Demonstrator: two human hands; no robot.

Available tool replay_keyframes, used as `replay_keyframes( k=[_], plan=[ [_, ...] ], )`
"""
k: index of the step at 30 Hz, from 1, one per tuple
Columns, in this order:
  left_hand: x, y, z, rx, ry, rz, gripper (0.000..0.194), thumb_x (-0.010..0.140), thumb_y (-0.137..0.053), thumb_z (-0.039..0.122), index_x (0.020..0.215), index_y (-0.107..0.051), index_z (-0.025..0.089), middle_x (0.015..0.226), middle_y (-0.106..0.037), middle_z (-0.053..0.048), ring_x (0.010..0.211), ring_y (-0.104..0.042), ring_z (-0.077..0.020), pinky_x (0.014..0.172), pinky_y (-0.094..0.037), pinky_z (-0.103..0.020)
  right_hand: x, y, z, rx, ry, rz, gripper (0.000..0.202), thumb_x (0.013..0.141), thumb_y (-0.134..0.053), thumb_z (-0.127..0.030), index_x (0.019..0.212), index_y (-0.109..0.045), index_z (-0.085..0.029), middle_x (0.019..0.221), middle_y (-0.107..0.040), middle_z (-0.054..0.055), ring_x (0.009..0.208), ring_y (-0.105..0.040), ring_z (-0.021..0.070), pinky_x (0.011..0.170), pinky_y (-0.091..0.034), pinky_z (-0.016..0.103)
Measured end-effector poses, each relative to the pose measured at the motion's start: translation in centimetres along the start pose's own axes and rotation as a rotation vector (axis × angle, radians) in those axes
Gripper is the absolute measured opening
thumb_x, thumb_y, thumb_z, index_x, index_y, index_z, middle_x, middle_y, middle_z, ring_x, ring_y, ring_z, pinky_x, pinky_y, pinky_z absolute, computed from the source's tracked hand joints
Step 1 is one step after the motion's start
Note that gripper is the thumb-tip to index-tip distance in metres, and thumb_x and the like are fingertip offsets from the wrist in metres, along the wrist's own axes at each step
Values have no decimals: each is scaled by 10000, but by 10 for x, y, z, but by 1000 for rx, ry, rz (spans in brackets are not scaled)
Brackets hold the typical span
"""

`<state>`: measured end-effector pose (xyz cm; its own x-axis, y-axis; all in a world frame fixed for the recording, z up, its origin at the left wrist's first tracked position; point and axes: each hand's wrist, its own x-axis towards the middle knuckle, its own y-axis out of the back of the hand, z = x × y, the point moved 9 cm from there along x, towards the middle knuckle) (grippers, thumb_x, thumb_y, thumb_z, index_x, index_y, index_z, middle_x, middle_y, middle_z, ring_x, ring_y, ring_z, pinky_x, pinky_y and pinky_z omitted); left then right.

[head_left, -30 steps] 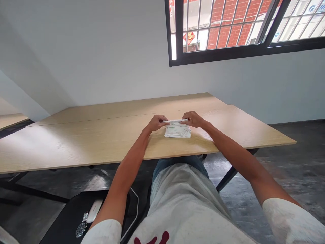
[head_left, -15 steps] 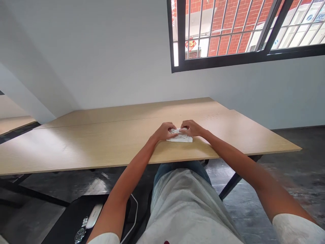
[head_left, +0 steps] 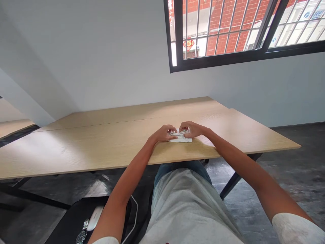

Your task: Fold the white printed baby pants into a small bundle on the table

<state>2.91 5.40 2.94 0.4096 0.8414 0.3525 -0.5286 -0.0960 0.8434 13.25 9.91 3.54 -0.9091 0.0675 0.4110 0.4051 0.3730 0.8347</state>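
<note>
A white folded cloth-like item (head_left: 180, 138) with faint markings lies on the light wooden table (head_left: 101, 145), near its front edge. My left hand (head_left: 165, 133) pinches the item's left side between thumb and fingers. On the right side, my right hand (head_left: 191, 129) grips it with curled fingers and thumb. The middle part between the two hands looks bunched up in ridges, while the flat lower part rests on the tabletop.
A black chair (head_left: 68, 217) at the lower left holds a metal wristwatch (head_left: 81, 234) and a white case (head_left: 95, 218). A white cable (head_left: 135, 217) hangs beside it. Behind the table are a wall and a barred window (head_left: 220, 61).
The fingers of both hands have shifted slightly on the white item, and its middle now shows more raised ridges. The view has tilted a little.
</note>
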Motion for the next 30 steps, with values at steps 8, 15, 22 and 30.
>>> replay_keyframes(
  k=[8, 15, 22, 30],
  plan=[
    [-3, -1, -4, -118, 37, -53, 380, 692, -720, 349, 1031, -716, 177, 924, -643, -36, 791, -536, -141, 656, -445, -235, -3, -5, 1, -36, 8, -59, 451, 625, -660, -172, 1076, -665, -164, 969, -587, 60, 824, -544, 189, 751, -458, 301],
    [-4, -4, -10, -98, 75, -70, 564, 635, -813, 485, 1087, -700, 167, 1029, -664, -64, 864, -574, -180, 652, -446, -246, -1, 1, -6, -60, 37, 23, 280, 713, -564, -186, 957, -687, -126, 795, -592, 44, 686, -509, 151, 661, -415, 269],
    [-4, -6, -13, -58, 96, -69, 485, 658, -776, 501, 1001, -691, 169, 948, -653, -39, 807, -562, -174, 645, -424, -256, 0, 0, -4, 27, -5, -17, 239, 787, -611, -289, 930, -702, -119, 744, -637, 36, 628, -532, 129, 599, -402, 235],
    [-2, -3, -23, -36, 105, -62, 441, 662, -773, 518, 903, -657, 167, 842, -614, 1, 712, -502, -138, 654, -412, -261, -2, -5, 3, -39, -26, -103, 434, 783, -745, -477, 1047, -719, -133, 870, -663, 70, 736, -564, 166, 676, -448, 266]
  ],
)
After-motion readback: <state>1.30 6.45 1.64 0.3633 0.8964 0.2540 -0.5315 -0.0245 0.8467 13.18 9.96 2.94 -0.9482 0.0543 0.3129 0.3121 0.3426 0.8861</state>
